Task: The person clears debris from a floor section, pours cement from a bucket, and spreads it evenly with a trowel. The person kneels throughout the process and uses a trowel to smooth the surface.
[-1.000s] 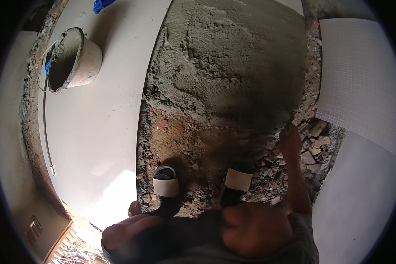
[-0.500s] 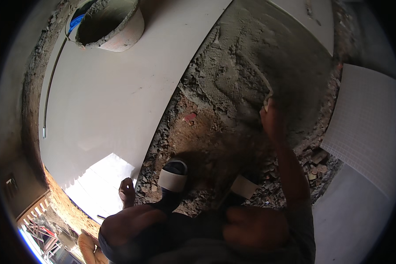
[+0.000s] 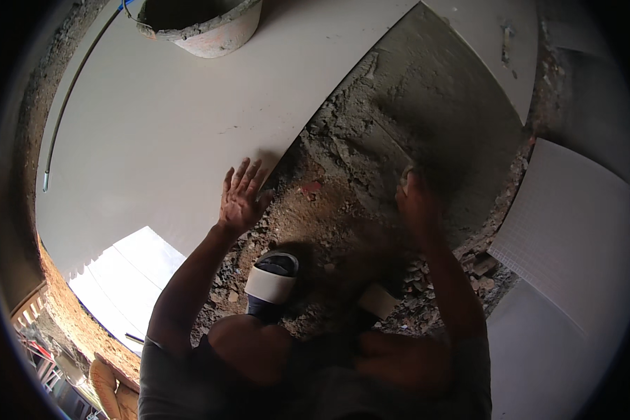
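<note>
My right hand (image 3: 418, 199) is closed round the handle of a trowel (image 3: 393, 142), whose thin blade shows only as a narrow edge against the grey wet mortar (image 3: 462, 105). Smooth mortar lies to the right of the trowel and rougher, lumpy mortar to its left. My left hand (image 3: 241, 201) is spread with fingers apart, over the edge of a large pale tile (image 3: 182, 133); whether it touches the tile I cannot tell. Bare brown soil (image 3: 294, 217) with rubble lies between the hands, in front of my feet.
A mortar-crusted bucket (image 3: 220, 40) stands on the pale tile at the far left. A dark rod (image 3: 68, 98) lies along that tile's left side. Another pale tile (image 3: 493, 35) borders the mortar at far right; a gridded tile (image 3: 560, 224) lies at right. My sandal (image 3: 269, 283) rests on the soil.
My left hand has risen from beside my knee to the tile's edge and opened out. My right hand has drawn the trowel slightly nearer and left. The view has shifted.
</note>
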`<state>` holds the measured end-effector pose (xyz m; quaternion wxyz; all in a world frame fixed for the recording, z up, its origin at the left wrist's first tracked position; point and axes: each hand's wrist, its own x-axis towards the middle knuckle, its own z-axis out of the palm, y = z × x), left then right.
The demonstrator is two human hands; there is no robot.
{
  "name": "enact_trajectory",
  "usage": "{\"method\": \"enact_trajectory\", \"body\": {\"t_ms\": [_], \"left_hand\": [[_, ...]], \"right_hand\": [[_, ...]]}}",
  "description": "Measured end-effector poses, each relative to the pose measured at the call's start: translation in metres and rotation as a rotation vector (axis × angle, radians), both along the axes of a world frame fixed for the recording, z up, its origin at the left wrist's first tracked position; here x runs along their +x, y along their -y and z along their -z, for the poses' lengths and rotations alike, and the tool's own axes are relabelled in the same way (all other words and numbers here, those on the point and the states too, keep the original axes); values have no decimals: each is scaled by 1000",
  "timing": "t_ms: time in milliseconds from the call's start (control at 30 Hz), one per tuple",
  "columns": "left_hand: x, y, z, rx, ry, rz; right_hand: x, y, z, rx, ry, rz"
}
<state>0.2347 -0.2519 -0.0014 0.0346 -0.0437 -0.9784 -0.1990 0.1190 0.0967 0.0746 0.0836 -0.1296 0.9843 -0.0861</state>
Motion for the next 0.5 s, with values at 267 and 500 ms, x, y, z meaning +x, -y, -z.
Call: {"method": "enact_trajectory", "body": {"t_ms": [267,500], "left_hand": [[-125,-1,24,-18,93,-275],[-132,54,56,-333,88,-426]], "right_hand": [[-62,-66,-4,33,59,343],[-185,-113,43,10,151,716]]}}
